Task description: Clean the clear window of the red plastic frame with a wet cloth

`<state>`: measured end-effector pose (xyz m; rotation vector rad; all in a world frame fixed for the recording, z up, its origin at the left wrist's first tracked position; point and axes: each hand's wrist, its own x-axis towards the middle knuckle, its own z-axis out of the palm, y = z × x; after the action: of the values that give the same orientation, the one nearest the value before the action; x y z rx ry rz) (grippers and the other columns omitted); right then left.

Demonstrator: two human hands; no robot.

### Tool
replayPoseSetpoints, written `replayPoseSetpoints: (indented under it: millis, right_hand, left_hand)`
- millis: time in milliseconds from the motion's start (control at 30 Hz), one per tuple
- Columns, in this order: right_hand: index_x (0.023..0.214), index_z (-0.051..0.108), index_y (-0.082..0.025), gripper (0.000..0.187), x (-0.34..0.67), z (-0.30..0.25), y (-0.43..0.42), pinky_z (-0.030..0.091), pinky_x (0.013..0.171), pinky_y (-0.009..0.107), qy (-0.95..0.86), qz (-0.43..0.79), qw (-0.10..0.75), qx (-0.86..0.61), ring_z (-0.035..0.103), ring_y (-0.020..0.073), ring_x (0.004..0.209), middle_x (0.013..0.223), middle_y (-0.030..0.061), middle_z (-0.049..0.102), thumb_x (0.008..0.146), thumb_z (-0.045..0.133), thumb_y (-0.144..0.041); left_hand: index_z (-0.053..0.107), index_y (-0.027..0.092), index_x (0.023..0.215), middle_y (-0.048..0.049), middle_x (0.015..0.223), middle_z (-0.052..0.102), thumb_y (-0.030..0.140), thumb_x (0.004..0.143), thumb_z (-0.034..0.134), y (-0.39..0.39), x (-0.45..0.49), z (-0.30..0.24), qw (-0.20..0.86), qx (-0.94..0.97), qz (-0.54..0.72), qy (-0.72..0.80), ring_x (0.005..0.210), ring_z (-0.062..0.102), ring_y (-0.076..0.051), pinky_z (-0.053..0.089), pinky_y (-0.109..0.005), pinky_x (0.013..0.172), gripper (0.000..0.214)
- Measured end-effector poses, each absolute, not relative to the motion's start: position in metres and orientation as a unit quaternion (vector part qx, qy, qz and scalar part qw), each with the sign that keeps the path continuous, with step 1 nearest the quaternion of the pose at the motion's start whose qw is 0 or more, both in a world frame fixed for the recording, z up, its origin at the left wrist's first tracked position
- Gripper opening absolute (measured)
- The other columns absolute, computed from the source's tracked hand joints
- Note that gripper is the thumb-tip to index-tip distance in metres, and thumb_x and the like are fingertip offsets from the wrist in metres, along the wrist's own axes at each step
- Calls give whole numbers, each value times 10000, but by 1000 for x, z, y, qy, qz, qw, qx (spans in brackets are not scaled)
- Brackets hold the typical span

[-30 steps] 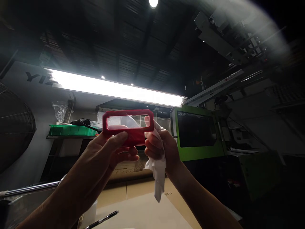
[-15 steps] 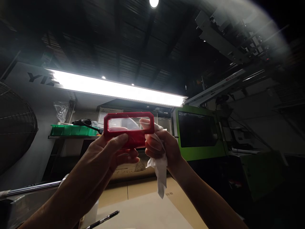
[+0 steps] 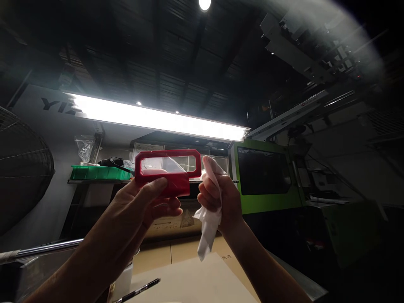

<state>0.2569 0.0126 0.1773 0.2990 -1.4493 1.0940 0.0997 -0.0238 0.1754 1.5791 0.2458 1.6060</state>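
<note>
A red plastic frame [image 3: 176, 185] with a clear window is raised toward the long lamp. My left hand [image 3: 148, 198] grips its lower left part, thumb across the front and the other fingers behind. Just right of the frame, my right hand [image 3: 221, 193] is closed around a white cloth [image 3: 210, 229], whose loose end hangs down. One cloth-covered fingertip points up near the frame's right edge, with a small gap between them.
Below lie a cardboard surface [image 3: 189, 277] and a black pen [image 3: 140, 290]. Behind are a green bin [image 3: 97, 172] on a shelf, a bright tube lamp [image 3: 158, 118], a green machine [image 3: 268, 172] at right and a large fan [image 3: 23, 168] at left.
My right hand with the cloth has come away from the window to the frame's right side. The frame has shifted slightly left in my left hand's grip.
</note>
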Motion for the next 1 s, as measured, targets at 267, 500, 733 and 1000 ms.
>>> replayPoseSetpoints:
  millis: [267, 500, 733, 1000]
  right_hand:
    - [783, 552, -181, 140, 250, 179, 13, 151, 285, 144, -672, 515, 519, 119, 147, 45, 323, 423, -99, 370, 706, 437, -161]
    - [879, 559, -196, 222, 245, 177, 10, 133, 283, 155, -655, 523, 524, 151, 86, 63, 329, 404, -124, 256, 712, 413, -203]
    - [614, 469, -207, 54, 240, 172, 14, 139, 284, 159, -613, 509, 587, 142, 115, 50, 323, 387, -111, 263, 668, 468, -209]
    - [978, 699, -233, 261, 253, 170, 4, 266, 387, 197, -646, 97, 757, -17, 292, 64, 405, 473, -73, 363, 815, 496, -205]
  left_hand:
    - [697, 260, 810, 46, 656, 695, 267, 776, 663, -24, 101, 174, 435, 632, 634, 98, 586, 642, -114, 571, -201, 547, 48]
    - [685, 273, 847, 41, 736, 712, 309, 778, 655, -27, 100, 168, 440, 630, 631, 111, 613, 629, -112, 569, -208, 593, 83]
    - [697, 262, 811, 34, 715, 719, 328, 767, 665, -25, 100, 165, 431, 645, 624, 94, 623, 648, -122, 570, -193, 591, 86]
    - [699, 224, 819, 10, 810, 739, 330, 753, 682, -26, 95, 166, 426, 610, 657, 116, 625, 647, -126, 583, -218, 583, 126]
